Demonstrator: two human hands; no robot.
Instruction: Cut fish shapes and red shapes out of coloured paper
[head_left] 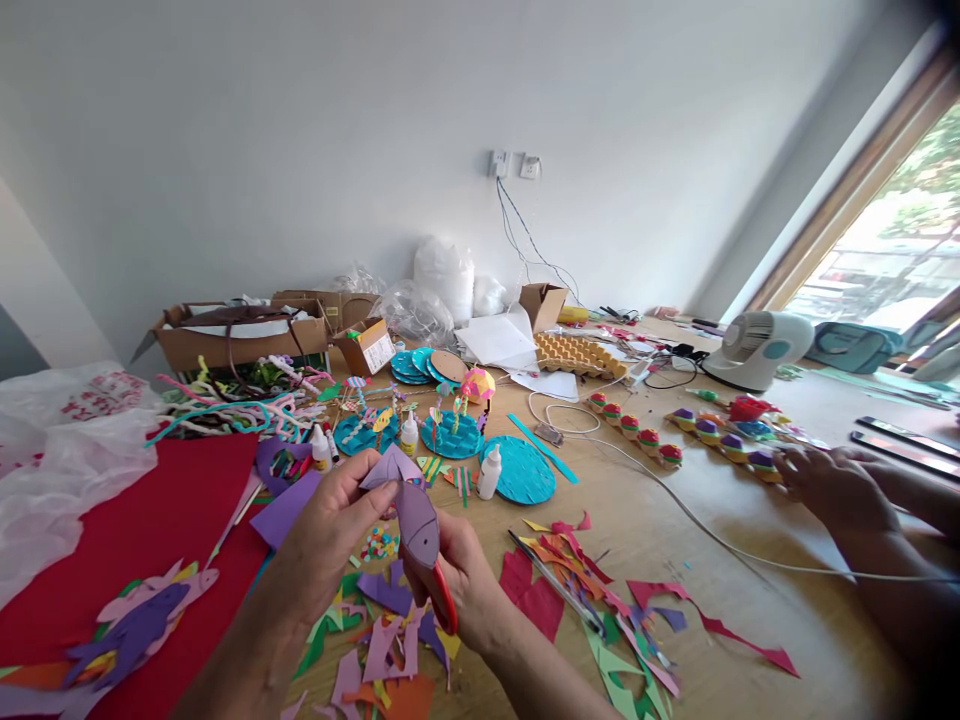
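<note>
My left hand pinches a purple paper fish cutout by its upper fin, holding it above the table. My right hand is closed round red-handled scissors, whose blades are hidden behind the purple fish cutout. Coloured paper scraps lie on the wooden table right under both hands. A red sheet with more purple fish shapes lies to my left.
Another person's hands rest at the right by a row of decorated egg-carton cups. Teal discs, glue bottles, pipe cleaners, cardboard boxes, a white fan and a white cable crowd the table.
</note>
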